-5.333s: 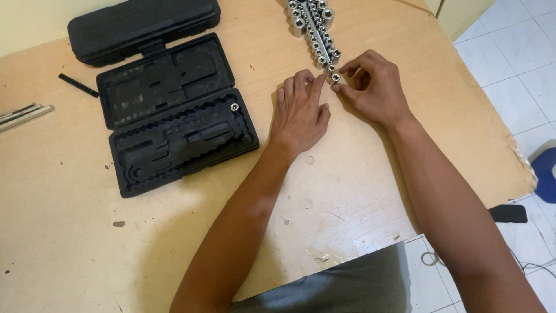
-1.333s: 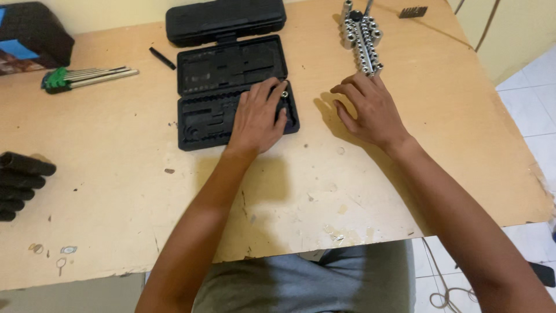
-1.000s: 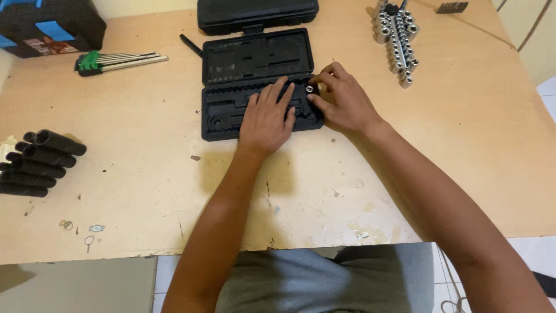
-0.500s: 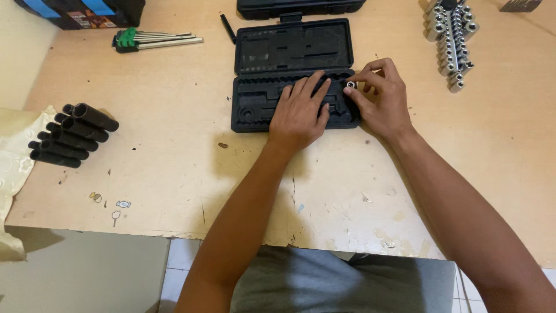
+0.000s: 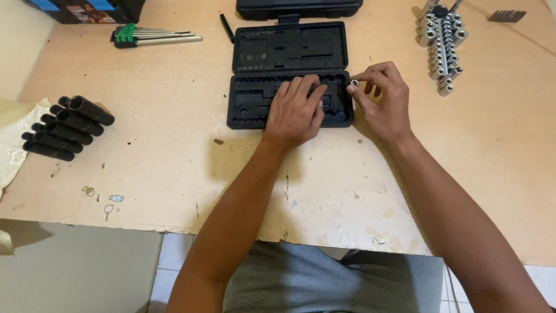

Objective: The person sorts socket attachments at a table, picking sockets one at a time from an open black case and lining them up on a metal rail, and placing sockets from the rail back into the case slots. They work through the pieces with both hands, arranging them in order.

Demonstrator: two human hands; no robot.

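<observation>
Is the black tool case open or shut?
Open: the black tool case lies flat, its moulded slots showing. The left hand rests on it.

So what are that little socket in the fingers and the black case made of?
The socket, pinched by the right hand, looks like polished, probably chromed steel: silvery with bright glints. The black case under the left hand looks like moulded plastic: matte, with shaped recesses. The table seems bare, scuffed plywood or board.

On your wooden table you have black deep sockets far left, green-handled hex keys up top, chrome sockets upper right.
</observation>
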